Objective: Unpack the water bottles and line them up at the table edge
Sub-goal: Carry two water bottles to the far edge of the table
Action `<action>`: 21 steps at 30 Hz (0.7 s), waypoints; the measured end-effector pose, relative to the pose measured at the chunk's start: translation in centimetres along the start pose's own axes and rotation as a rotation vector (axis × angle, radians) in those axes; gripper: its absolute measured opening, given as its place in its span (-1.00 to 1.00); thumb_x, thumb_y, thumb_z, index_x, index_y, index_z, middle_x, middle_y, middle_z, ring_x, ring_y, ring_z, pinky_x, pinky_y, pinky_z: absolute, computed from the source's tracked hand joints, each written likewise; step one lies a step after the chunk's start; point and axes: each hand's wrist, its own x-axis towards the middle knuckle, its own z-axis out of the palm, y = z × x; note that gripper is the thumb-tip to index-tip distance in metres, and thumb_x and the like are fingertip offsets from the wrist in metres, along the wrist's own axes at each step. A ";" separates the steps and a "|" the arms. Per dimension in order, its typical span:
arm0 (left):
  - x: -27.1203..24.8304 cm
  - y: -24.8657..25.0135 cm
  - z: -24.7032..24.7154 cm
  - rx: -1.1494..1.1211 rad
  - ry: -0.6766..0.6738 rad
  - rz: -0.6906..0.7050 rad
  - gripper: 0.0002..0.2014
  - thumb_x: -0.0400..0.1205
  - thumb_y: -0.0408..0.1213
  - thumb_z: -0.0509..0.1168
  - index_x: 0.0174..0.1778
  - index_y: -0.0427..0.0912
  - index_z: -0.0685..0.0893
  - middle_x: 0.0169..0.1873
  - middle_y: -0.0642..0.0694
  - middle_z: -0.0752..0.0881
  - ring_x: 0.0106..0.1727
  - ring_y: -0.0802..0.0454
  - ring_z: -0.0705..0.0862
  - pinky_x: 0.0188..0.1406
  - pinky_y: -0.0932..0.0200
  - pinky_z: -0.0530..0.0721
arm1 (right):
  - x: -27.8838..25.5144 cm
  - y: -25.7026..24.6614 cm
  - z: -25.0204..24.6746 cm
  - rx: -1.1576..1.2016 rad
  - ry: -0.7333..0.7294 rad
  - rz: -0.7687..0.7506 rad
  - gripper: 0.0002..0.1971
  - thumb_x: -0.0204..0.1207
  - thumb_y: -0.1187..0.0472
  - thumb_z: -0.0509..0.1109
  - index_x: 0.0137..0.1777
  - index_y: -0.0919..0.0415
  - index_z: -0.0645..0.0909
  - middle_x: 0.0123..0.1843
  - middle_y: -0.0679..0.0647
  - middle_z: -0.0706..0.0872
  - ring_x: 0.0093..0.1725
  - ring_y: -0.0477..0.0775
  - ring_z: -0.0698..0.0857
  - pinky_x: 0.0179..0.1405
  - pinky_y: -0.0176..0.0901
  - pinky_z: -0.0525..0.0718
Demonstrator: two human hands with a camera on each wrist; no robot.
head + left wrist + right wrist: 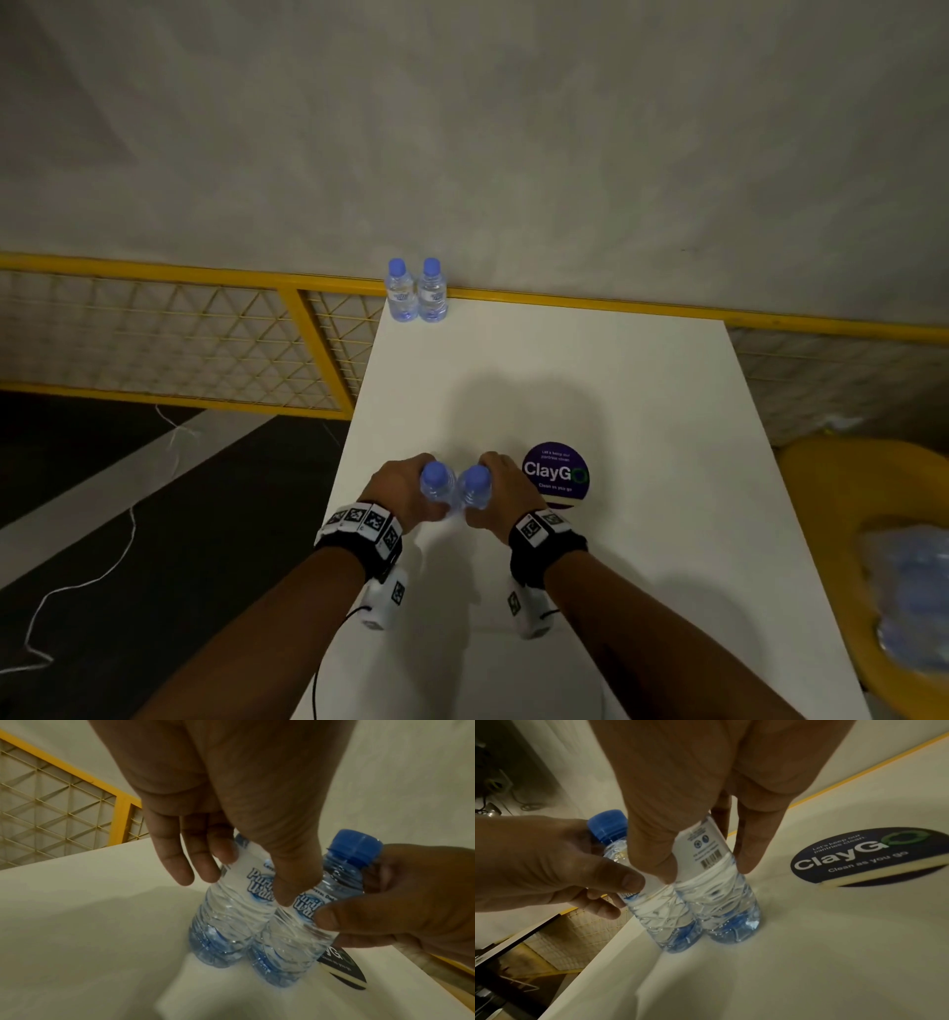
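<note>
Two small clear water bottles with blue caps [399,294] [432,293] stand side by side at the far left corner of the white table [616,390]. Nearer to me, my left hand [411,485] grips another bottle [437,483] [231,912] round its label. My right hand [500,488] grips a second one [475,488] [716,882] the same way. These two bottles are upright and touch each other, bases at the table top, close to the table's left edge.
A round purple ClayGo sticker [555,475] lies just right of my right hand. A yellow mesh railing [205,329] runs behind the table. At the right, a yellow seat [821,473] carries a plastic-wrapped pack of bottles [914,591]. A white cord [102,565] lies on the floor.
</note>
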 end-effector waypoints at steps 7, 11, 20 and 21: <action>-0.7 0.3 -0.3 0.026 -0.006 -0.005 -0.22 0.31 0.19 0.62 0.40 0.16 0.46 0.18 -0.03 0.79 0.09 -0.08 0.78 0.19 -0.01 0.70 | -0.2 0.2 -0.5 0.041 -0.028 0.019 -0.38 0.11 -0.02 0.70 0.07 -0.05 0.39 0.03 -0.07 0.55 -0.09 -0.01 0.65 -0.12 -0.15 0.71; -4.4 1.5 -1.2 -0.067 0.143 -0.068 0.31 0.22 0.34 0.61 0.76 -0.03 0.02 0.29 -0.14 0.75 0.22 -0.15 0.76 0.27 -0.09 0.72 | -2.5 1.9 -2.5 0.179 -0.047 0.050 0.03 0.05 -0.19 0.72 0.49 0.02 0.29 0.32 -0.04 0.49 0.21 -0.02 0.59 0.19 -0.02 0.67; -10.9 15.2 6.9 -0.019 0.037 0.611 -0.65 0.55 0.30 0.35 0.02 0.13 0.62 -0.11 0.24 0.49 -0.23 0.36 0.48 -0.16 0.31 0.49 | -17.5 16.6 -10.8 0.282 0.070 0.179 -0.58 0.37 -0.13 0.60 0.15 -0.05 0.58 0.07 -0.13 0.72 -0.05 -0.18 0.76 -0.15 -0.36 0.72; -11.1 18.0 8.7 -0.005 -0.052 0.668 -0.67 0.58 0.27 0.34 0.07 0.12 0.63 -0.08 0.24 0.48 -0.23 0.35 0.50 -0.14 0.33 0.48 | -20.1 19.1 -11.9 0.295 0.113 0.241 -0.63 0.41 -0.09 0.59 0.14 -0.04 0.60 0.05 -0.14 0.74 -0.07 -0.21 0.76 -0.19 -0.41 0.70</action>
